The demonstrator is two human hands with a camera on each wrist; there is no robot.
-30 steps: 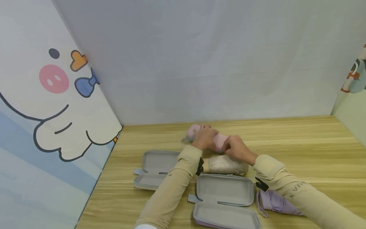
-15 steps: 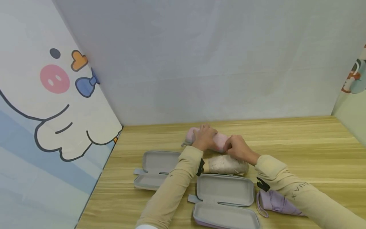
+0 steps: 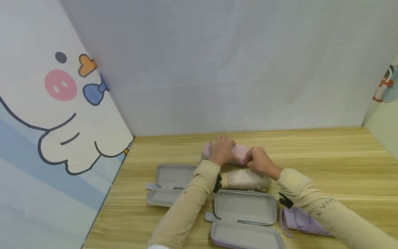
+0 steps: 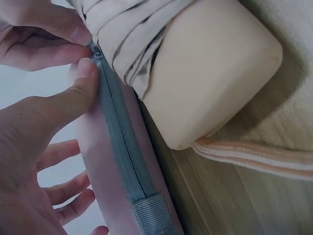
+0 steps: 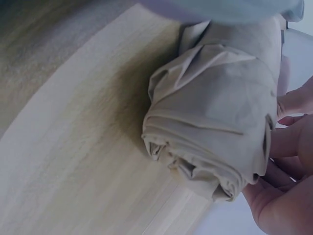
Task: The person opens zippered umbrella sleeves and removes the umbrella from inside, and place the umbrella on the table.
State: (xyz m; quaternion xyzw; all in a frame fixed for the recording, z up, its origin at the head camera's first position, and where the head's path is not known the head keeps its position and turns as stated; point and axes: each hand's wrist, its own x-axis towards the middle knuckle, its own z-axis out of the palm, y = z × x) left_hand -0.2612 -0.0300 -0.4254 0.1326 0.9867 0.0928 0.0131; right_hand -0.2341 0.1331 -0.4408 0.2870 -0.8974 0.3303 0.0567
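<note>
A pink zippered case (image 3: 240, 152) lies toward the back of the table. My left hand (image 3: 222, 150) grips it from above, fingers around its body and thumb beside the grey zipper (image 4: 119, 127). At the case's right end, my right hand (image 3: 260, 161) pinches the zipper at its slider (image 4: 97, 50); the zipper looks closed along the part that shows. Just in front of the case lies a folded beige umbrella (image 3: 247, 179), its smooth handle (image 4: 215, 68) and striped strap (image 4: 254, 155) seen in the left wrist view. Its bunched fabric (image 5: 210, 112) fills the right wrist view.
Two cases lie unfolded with grey linings: one (image 3: 245, 207) in front of the beige umbrella, another (image 3: 175, 176) to the left, partly behind my left forearm. A folded purple umbrella (image 3: 303, 221) sits by my right forearm. A pale curtain (image 3: 236, 69) hangs behind the table.
The pink case has turned slightly: its left end has come nearer me, and the grey tab there has gone from sight. Both hands stay almost in place on it.
</note>
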